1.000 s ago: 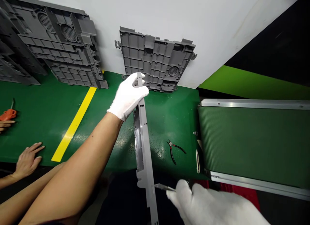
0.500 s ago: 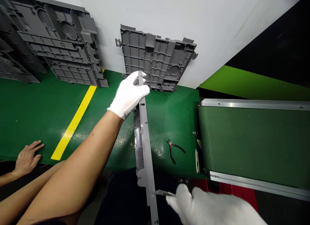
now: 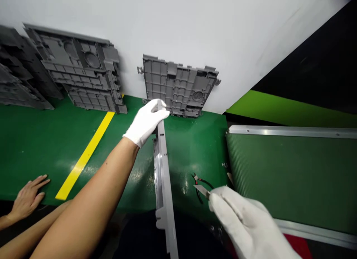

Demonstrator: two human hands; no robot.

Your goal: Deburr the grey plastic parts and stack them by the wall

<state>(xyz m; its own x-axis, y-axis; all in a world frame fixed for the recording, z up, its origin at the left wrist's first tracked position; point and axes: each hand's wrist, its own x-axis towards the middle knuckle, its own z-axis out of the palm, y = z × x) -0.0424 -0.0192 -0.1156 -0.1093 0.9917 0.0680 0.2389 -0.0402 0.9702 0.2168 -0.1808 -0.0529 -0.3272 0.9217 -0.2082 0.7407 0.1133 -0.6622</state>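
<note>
My left hand [image 3: 146, 122], in a white glove, grips the far end of a grey plastic panel [image 3: 166, 169]. The panel stands on edge, its narrow side facing up and running down toward my body. In my right hand [image 3: 245, 218], also gloved, is a knife with a short pointed blade [image 3: 202, 191]; the fingers are closed round its handle, which is hidden. The blade points left, apart from the panel, and overlaps the view of a pair of cutting pliers [image 3: 198, 180] with dark handles lying on the green table.
More grey panels [image 3: 178, 84] lean against the white wall [image 3: 184, 24], several at the left. A yellow stripe [image 3: 86, 153] crosses the green table [image 3: 111, 177]. Another person's bare hand [image 3: 29, 195] rests at the left edge. A conveyor belt [image 3: 292, 177] stands at the right.
My right hand has moved up and to the right, taking the knife blade off the panel's edge. The view has shifted, so the scene sits lower. My left hand keeps its grip.
</note>
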